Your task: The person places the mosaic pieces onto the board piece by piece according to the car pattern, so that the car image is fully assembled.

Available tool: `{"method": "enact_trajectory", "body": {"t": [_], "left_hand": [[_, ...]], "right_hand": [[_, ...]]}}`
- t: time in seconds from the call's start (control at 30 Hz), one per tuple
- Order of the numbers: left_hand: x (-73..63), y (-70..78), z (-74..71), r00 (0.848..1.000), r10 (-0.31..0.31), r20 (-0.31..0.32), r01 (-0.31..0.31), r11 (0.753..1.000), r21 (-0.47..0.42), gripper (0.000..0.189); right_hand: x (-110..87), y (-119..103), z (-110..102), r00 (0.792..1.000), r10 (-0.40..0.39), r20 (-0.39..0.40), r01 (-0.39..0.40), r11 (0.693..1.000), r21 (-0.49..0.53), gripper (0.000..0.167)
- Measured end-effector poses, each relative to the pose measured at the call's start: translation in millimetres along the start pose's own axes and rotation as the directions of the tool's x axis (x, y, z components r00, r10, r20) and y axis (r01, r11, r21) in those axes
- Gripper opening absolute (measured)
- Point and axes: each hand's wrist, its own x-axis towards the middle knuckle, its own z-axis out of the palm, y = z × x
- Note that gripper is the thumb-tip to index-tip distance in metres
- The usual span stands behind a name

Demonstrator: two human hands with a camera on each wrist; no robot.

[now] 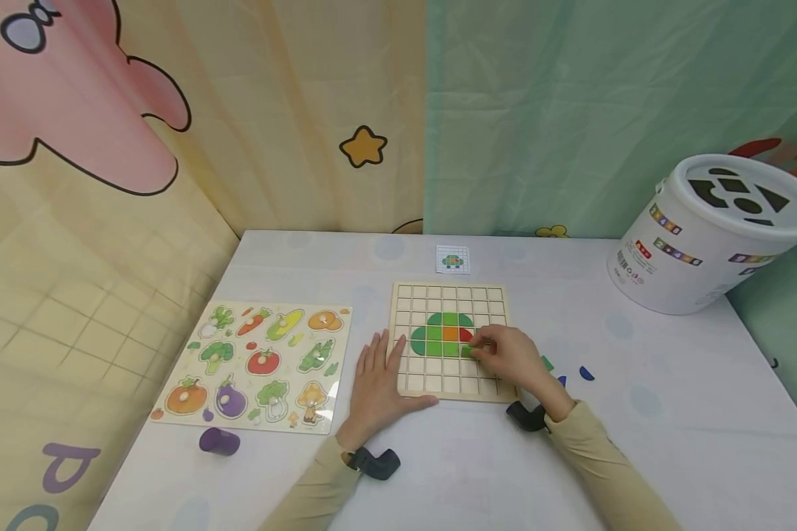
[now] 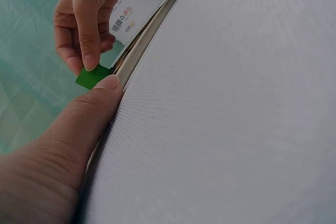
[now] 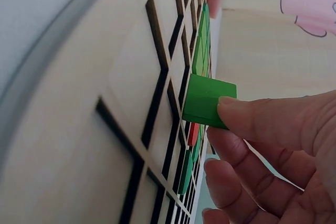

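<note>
My right hand (image 1: 510, 355) pinches a green square tile (image 3: 207, 98) between thumb and fingers, its edge right at the grid in the right wrist view. Below it lies a wooden grid board (image 1: 428, 383) with green, orange and red tiles set in a rounded shape near its middle. My left hand (image 1: 377, 380) lies along the board's left side with fingers extended. Its thumb (image 2: 100, 95) presses by the board's near edge in the left wrist view. A small pattern card (image 1: 452, 259), showing a similar coloured figure, lies behind the board.
Blue pieces (image 1: 587, 373) and a green piece (image 1: 547, 363) lie right of the board. A vegetable puzzle board (image 1: 173, 369) is at the left, with a purple cylinder (image 1: 220, 442) in front of it. A white bucket (image 1: 677, 265) with a shape-hole lid stands at the back right.
</note>
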Motion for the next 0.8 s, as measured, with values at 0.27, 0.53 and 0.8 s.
{"method": "enact_trajectory", "body": {"t": [0.27, 0.53, 0.8], "left_hand": [[0.1, -1.2, 0.2, 1.000, 0.007, -0.003, -0.007, 1.000, 0.011, 0.117], [-0.1, -1.5, 0.6, 1.000, 0.015, -0.007, -0.014, 1.000, 0.009, 0.116], [-0.4, -1.6, 1.5, 1.000, 0.018, -0.008, -0.017, 1.000, 0.013, 0.117]], "right_hand": [[3.5, 1.1, 2.1, 1.000, 0.005, -0.006, -0.005, 1.000, 0.000, 0.005], [6.3, 3.4, 2.8, 0.999, 0.020, -0.026, -0.021, 0.999, -0.028, 0.005], [8.9, 3.9, 4.5, 0.998, 0.051, -0.035, -0.053, 0.996, -0.069, 0.006]]}}
